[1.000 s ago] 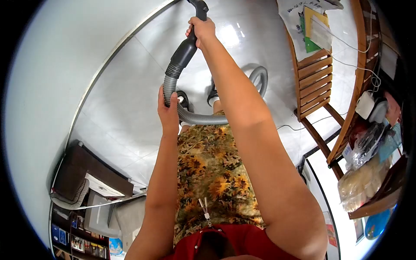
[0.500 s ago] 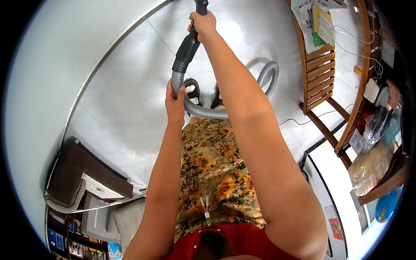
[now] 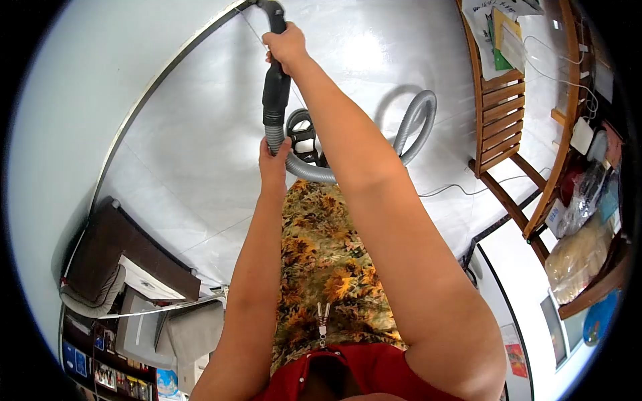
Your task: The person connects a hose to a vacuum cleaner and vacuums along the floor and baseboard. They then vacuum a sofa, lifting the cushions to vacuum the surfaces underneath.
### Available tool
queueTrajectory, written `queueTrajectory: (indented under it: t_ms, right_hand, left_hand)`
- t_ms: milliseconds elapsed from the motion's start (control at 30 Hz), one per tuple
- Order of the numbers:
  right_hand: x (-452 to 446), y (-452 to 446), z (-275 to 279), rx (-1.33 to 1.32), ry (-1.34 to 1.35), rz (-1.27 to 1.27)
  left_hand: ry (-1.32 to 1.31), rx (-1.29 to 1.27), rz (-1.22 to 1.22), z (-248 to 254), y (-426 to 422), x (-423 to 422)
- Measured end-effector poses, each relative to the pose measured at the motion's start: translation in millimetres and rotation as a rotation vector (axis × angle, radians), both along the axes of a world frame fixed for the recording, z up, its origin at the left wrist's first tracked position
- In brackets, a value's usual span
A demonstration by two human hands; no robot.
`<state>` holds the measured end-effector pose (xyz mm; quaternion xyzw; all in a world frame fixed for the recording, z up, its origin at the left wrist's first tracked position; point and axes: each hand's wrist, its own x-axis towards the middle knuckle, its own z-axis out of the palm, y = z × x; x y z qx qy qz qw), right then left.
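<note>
Grey ribbed plastic forms the hose (image 3: 309,175), which joins the lower end of a black handle (image 3: 275,97) held out over the pale floor (image 3: 184,174). The right hand (image 3: 287,47) is closed around the upper part of the handle, its fingers curled about it. Above this grip the handle bends to the left and reaches the top edge of the view, near the foot of the wall (image 3: 73,113). The left hand (image 3: 272,164) holds the hose just below the handle, with the thumb along its right side. From there the hose curves to the right, passes behind the right forearm and rises in a loop on the far side.

A black sandal (image 3: 300,152) shows beside the hose, between the two arms. Below are patterned trousers (image 3: 321,254) and a red top (image 3: 381,371). On the right stands a wooden chair (image 3: 503,127) with a slatted seat; papers (image 3: 498,40) lie on it, some yellow and green. A thin cable (image 3: 455,190) runs across the floor near the chair. Farther right sits a clear plastic bag (image 3: 578,260). At lower left are shelves (image 3: 93,374).
</note>
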<state>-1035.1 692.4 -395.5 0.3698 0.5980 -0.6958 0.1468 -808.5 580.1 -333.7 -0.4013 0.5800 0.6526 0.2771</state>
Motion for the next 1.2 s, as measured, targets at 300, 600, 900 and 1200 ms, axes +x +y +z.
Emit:
queueTrajectory:
  t_ms: [300,600,900,1200]
  right_hand:
    - [38,-36,46,0.117,-0.004,0.19]
    - [42,-6,59,0.39,0.188,0.258]
    - [71,31,45,0.109,0.058,-0.307]
    - [5,11,13,0.127,0.162,-0.425]
  left_hand:
    - [0.051,-0.156,-0.103,21,-9,16]
    - [0.373,-0.382,-0.481,25,9,-11]
    - [0.435,-0.405,-0.773,5,3,-62]
    - [0.406,-0.424,-0.874,-22,-16,-142]
